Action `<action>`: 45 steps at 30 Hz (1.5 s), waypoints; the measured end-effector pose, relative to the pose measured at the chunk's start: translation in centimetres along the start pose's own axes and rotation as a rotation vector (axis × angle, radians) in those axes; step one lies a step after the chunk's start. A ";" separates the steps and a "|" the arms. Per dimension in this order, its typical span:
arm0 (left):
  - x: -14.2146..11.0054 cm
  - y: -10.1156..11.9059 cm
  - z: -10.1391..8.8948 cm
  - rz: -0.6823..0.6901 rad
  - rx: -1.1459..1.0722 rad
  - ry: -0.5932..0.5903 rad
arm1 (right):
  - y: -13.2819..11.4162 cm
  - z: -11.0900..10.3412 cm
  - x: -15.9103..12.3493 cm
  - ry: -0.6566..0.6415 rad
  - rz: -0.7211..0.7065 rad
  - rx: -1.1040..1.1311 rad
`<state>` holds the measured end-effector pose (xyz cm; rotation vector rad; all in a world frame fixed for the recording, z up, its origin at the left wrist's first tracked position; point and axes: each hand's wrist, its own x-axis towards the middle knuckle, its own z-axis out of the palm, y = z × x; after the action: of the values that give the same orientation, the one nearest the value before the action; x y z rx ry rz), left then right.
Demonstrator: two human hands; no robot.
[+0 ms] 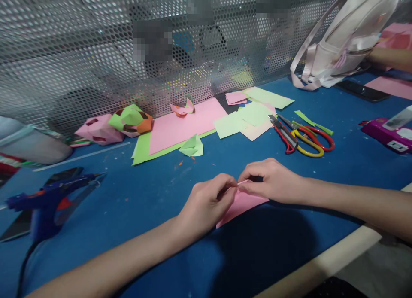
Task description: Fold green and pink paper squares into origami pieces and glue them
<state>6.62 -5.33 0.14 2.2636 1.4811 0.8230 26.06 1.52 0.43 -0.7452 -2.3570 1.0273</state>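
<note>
A small pink paper (244, 203) lies on the blue table in front of me, its upper edge between my two hands. My left hand (212, 199) is closed, thumb and forefinger pinching the paper's upper left part. From the other side my right hand (273, 180) pinches the same edge close to the left fingertips. The fingers cover part of the paper, so its folds there are hidden. Just beyond my hands sits a folded light green paper piece (192, 146).
Pink sheet (186, 122) and pale green sheets (257, 113) lie by the perforated metal screen (112, 66). Red-yellow scissors (312, 137) and a cutter (285, 135) are right; a blue glue gun (48, 203) is left. A backpack (347, 40) and another person's arm (392, 59) are far right.
</note>
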 end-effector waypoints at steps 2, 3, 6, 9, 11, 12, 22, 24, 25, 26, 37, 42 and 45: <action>-0.1 0.0 0.1 -0.023 -0.006 -0.009 | 0.1 0.1 0.0 0.000 -0.013 -0.008; -0.1 0.0 0.1 -0.034 -0.012 -0.013 | 0.1 0.1 0.0 -0.001 -0.020 -0.015; -0.1 0.0 0.2 -0.054 -0.026 -0.021 | 0.2 0.2 -0.1 -0.008 -0.048 -0.038; -0.1 0.2 0.1 -0.057 -0.030 -0.032 | 0.2 0.0 -0.1 -0.029 -0.038 -0.021; -0.1 0.4 0.1 -0.061 -0.026 -0.036 | 0.1 -0.2 0.0 -0.045 -0.028 0.000; -0.1 0.4 0.0 -0.064 -0.025 -0.033 | 0.0 -0.4 0.0 -0.054 -0.022 0.011; 0.0 0.5 0.2 -0.114 -0.052 -0.049 | -0.5 -0.7 0.1 -0.051 0.052 0.017; 0.3 0.6 0.1 -0.145 -0.112 -0.090 | -0.3 -0.5 0.0 -0.031 -0.030 -0.016; 0.4 0.7 0.0 -0.161 -0.144 -0.113 | -0.2 -0.5 0.0 -0.020 -0.072 -0.031; 0.6 0.8 -0.1 -0.177 -0.169 -0.135 | -0.2 -0.4 -0.1 -0.009 -0.115 -0.044; 0.9 1.4 0.3 -0.282 -0.188 -0.225 | 0.1 0.4 -0.7 0.006 -0.459 -0.267; 0.7 0.7 -0.2 -0.249 -0.214 -0.210 | 0.4 -0.1 -0.7 0.044 -0.432 -0.274; 0.7 0.5 -0.9 -0.212 -0.192 -0.226 | 0.5 -0.6 -0.6 0.047 -0.397 -0.215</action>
<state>6.62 -4.96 1.27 1.9483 1.4390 0.5967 27.07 1.74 0.29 -0.3439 -2.4624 0.5895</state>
